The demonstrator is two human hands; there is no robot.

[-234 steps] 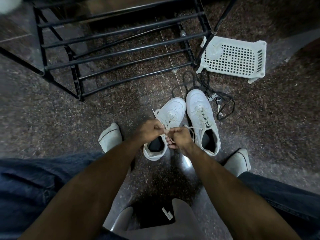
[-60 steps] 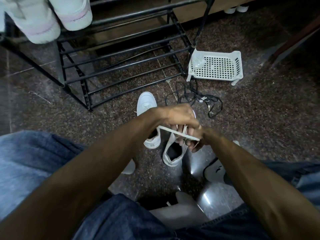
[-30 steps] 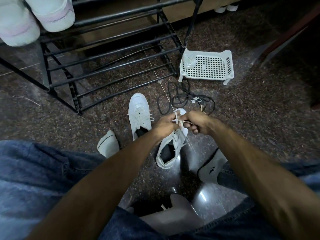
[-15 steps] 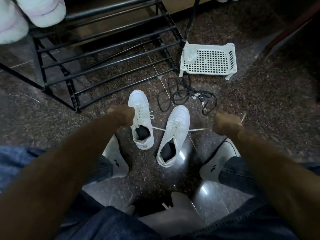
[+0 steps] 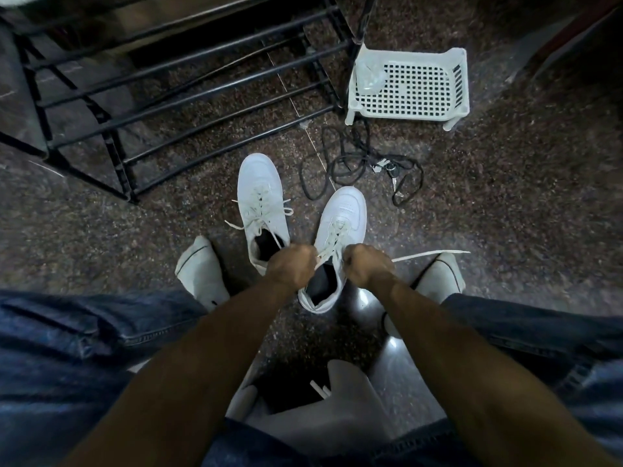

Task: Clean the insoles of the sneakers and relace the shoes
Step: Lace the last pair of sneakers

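Observation:
Two white sneakers stand on the dark speckled floor between my feet. The left sneaker (image 5: 259, 200) is laced, its loose lace ends lying beside it. Over the collar of the right sneaker (image 5: 344, 220) both my fists are closed. My left hand (image 5: 292, 266) grips one end of its white lace (image 5: 428, 255). My right hand (image 5: 365, 266) grips the other end, whose free tail runs out to the right across the floor. A dark insole shows inside each shoe.
A black metal shoe rack (image 5: 175, 82) stands at the back left. A white perforated plastic basket (image 5: 409, 85) sits at the back right, with a tangle of black cord and keys (image 5: 364, 163) before it. My socked feet (image 5: 202, 274) flank the sneakers.
Half a second ago my hands were spread wide apart with the lace pulled taut. They have come back together over the right sneaker's collar, still holding the lace ends.

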